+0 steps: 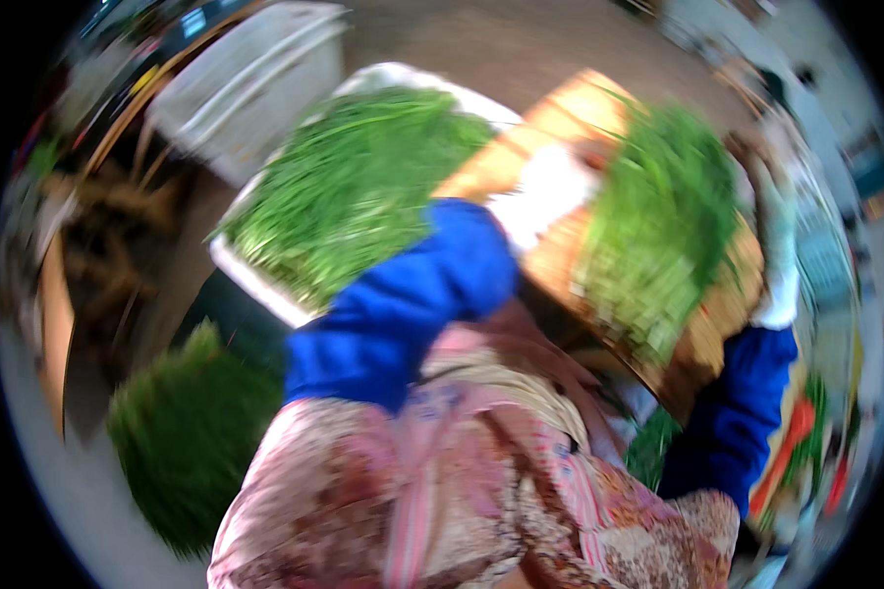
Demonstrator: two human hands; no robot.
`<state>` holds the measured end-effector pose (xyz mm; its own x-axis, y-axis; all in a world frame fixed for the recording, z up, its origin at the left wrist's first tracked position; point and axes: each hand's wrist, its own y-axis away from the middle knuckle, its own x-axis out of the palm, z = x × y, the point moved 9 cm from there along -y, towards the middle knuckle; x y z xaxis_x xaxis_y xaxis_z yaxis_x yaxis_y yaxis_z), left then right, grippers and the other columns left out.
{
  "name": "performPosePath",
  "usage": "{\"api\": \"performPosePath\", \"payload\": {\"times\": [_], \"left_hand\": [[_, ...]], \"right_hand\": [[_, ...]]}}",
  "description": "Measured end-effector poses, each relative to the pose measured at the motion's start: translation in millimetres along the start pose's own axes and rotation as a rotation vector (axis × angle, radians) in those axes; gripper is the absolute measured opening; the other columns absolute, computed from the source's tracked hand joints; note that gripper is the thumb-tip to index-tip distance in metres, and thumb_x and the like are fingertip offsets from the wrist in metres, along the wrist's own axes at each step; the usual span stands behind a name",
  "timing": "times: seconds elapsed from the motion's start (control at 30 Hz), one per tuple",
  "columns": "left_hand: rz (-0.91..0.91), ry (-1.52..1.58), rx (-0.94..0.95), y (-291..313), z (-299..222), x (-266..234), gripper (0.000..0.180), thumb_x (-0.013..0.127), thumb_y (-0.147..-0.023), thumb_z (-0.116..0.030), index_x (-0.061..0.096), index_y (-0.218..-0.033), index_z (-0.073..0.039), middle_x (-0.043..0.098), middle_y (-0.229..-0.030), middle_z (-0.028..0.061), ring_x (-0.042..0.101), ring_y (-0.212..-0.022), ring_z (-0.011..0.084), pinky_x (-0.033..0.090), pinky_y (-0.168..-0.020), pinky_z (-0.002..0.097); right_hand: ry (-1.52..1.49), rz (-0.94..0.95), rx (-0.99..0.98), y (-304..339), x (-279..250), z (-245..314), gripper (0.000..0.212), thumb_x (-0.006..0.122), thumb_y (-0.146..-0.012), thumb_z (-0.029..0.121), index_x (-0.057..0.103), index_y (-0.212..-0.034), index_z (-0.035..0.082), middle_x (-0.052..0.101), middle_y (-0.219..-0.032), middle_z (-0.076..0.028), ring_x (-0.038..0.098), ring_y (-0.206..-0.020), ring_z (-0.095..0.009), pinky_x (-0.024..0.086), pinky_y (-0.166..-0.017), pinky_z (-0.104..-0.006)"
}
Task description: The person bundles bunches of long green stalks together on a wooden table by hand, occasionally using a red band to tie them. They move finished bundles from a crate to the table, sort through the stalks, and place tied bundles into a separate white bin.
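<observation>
A thick bundle of long green chives point(663, 216) lies on a wooden board point(550, 113), pale stalk ends toward me. At its left edge is my left hand point(550, 191), in what looks like a white glove below a blue sleeve. My right hand point(766, 187), with a pale covering up the wrist, is along the bundle's right side. Motion blur smears the fingers of both hands, so I cannot tell whether they grip the chives or only touch them.
Left of the board stands a white crate point(231, 250) heaped with more chives point(363, 177). Behind it is another white plastic crate point(250, 88). A dark green heap point(196, 442) sits low on the left. Cluttered goods, including an orange-red item point(801, 427), line the right side.
</observation>
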<state>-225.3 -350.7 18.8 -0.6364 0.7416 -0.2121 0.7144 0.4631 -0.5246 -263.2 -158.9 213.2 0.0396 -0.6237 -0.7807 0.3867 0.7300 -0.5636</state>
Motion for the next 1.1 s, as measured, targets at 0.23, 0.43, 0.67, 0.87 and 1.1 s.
{"api": "performPosePath", "payload": {"times": [0.23, 0.43, 0.67, 0.87, 1.1], "left_hand": [[0.440, 0.463, -0.471, 7.7, -27.5, 6.1, 0.026, 0.053, -0.082, -0.004, 0.058, -0.107, 0.000, 0.059, -0.070, 0.0025, 0.053, -0.054, 0.0069, 0.044, -0.050, 0.0174], [0.442, 0.452, -0.585, 9.9, -5.5, 9.8, 0.015, 0.055, -0.085, -0.007, 0.059, -0.099, -0.001, 0.062, -0.072, 0.0043, 0.053, -0.049, 0.0079, 0.043, -0.042, 0.0187], [0.429, 0.426, -0.592, 11.6, -11.7, 12.1, 0.013, 0.057, -0.081, -0.007, 0.055, -0.094, -0.003, 0.058, -0.062, 0.0044, 0.049, -0.042, 0.0094, 0.037, -0.035, 0.0204], [0.442, 0.423, -0.530, 15.4, -14.0, 13.4, 0.006, 0.060, -0.083, -0.008, 0.062, -0.086, -0.003, 0.062, -0.069, 0.0037, 0.055, -0.054, 0.0084, 0.046, -0.051, 0.0196], [0.379, 0.724, -0.544, 13.6, -11.2, 22.9, 0.007, 0.062, -0.080, -0.002, 0.060, -0.086, -0.003, 0.062, -0.072, 0.0048, 0.057, -0.058, 0.0125, 0.048, -0.056, 0.0223]], "right_hand": [[-0.204, -0.180, 0.758, 135.4, -94.1, -79.8, 0.022, 0.058, -0.085, 0.018, 0.064, -0.099, 0.001, 0.062, -0.079, -0.005, 0.056, -0.070, -0.011, 0.046, -0.067, -0.0244], [0.244, 0.279, 0.668, 199.0, -14.7, -39.5, 0.023, 0.061, -0.078, 0.019, 0.063, -0.091, 0.000, 0.063, -0.082, -0.019, 0.062, -0.080, -0.029, 0.048, -0.070, -0.0365], [0.719, 0.496, 0.623, 191.3, 29.2, -45.8, 0.018, 0.063, -0.073, 0.023, 0.060, -0.076, 0.005, 0.060, -0.075, -0.015, 0.060, -0.072, -0.035, 0.048, -0.062, -0.0441], [0.604, 0.310, 0.614, 205.4, 5.8, -35.2, 0.018, 0.061, -0.071, 0.021, 0.059, -0.080, 0.005, 0.058, -0.073, -0.015, 0.059, -0.070, -0.035, 0.048, -0.061, -0.0437], [-0.648, -0.312, 1.041, 221.3, 21.3, -60.6, 0.014, 0.055, -0.083, 0.008, 0.061, -0.091, -0.002, 0.064, -0.082, -0.006, 0.062, -0.069, -0.011, 0.047, -0.049, -0.0236]]}}
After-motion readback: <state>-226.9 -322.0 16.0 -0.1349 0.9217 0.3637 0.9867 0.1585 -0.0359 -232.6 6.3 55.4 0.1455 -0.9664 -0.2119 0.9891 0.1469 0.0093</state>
